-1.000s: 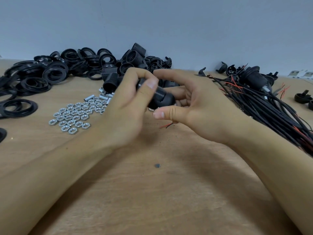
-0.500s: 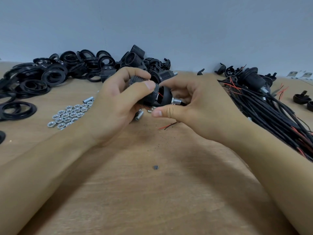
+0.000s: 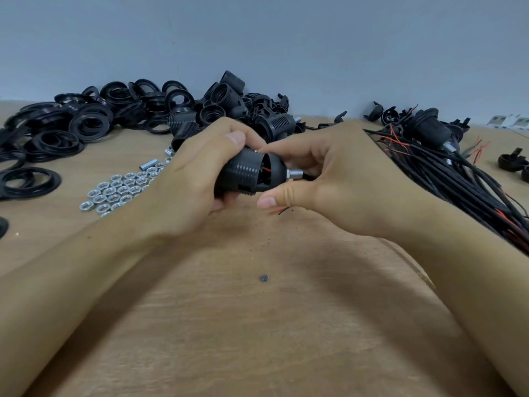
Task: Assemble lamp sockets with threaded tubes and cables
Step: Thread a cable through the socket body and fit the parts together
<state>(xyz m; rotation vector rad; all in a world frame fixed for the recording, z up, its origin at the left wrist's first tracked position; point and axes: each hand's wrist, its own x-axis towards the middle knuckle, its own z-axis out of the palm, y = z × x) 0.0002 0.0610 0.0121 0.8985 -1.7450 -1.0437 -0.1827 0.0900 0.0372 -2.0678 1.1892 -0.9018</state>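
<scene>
My left hand [image 3: 189,184] grips the ribbed black barrel of a lamp socket [image 3: 246,174] held sideways above the wooden table. My right hand [image 3: 337,179] pinches the socket's rounded black cap, thumb below and fingers above. A silver threaded tube [image 3: 294,173] sticks out of the cap toward my right palm. A red wire shows through a gap in the cap. Thin red and black wire ends [image 3: 279,210] poke out below my right thumb; the cable behind my right hand is hidden.
Black rings [image 3: 88,124] and socket barrels [image 3: 223,101] are heaped at the back left. Silver nuts [image 3: 114,193] and short tubes [image 3: 148,164] lie left of my hands. A bundle of black cables [image 3: 446,173] with finished sockets lies right. A small dark speck [image 3: 264,278] lies on the table [image 3: 257,325].
The socket has turned: its cap and silver tube, hidden before, now face right in plain sight. Both hands shifted slightly left and down with it.
</scene>
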